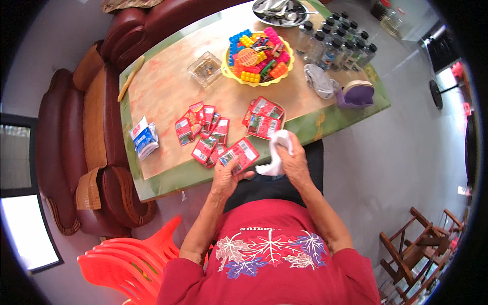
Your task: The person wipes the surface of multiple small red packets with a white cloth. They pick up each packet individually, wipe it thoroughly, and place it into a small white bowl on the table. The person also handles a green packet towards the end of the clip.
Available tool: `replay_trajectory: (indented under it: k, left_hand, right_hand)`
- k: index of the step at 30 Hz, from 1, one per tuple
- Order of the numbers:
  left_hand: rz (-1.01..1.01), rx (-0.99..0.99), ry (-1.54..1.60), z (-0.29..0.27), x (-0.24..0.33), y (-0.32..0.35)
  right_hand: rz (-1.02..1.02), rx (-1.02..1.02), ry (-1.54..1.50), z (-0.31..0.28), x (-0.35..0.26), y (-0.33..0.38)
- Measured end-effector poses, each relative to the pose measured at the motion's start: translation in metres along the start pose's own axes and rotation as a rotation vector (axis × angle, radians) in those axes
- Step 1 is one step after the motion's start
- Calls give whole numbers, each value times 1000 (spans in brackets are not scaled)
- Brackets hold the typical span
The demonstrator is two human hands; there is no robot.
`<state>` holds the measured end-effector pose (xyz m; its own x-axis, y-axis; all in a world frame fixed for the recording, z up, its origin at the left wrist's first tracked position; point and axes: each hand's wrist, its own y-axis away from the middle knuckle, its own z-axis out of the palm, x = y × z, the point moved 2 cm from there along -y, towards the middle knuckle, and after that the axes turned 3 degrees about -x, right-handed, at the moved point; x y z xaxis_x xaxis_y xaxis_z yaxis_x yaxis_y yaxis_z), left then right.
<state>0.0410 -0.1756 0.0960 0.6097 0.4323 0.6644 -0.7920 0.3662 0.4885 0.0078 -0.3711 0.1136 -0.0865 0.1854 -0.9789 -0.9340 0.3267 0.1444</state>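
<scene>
My left hand [227, 178] grips a red snack packet [240, 154] over the near edge of the table, its printed back facing up. In my right hand [295, 160] is a crumpled white cloth [276, 157], held just to the right of that packet and apart from it. Beyond my left hand lies a loose pile of similar red packets [204, 124]. A second group of red packets [264, 118] sits stacked in what looks like a shallow holder, a little beyond the cloth.
On the table stand a yellow basket of toy bricks [226, 73], a glass ashtray [205, 69], several clear bottles [333, 48], a purple container [356, 95] and a blue-white bag [144, 138]. Red plastic chairs [132, 262] are at lower left, a brown sofa [96, 112] at left.
</scene>
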Motion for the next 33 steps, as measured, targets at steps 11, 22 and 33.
replay_trajectory:
  k: [11, 22, 33]
  left_hand:
    - [-61, -217, 332, 41, -25, 2]
    - [-112, -197, 413, 66, -21, 15]
    - [-142, -435, 486, 40, -16, 4]
  right_hand:
    - [-613, -169, 966, 52, -9, 32]
    - [-683, 21, 1029, 42, -16, 6]
    - [-691, -240, 900, 48, -26, 58]
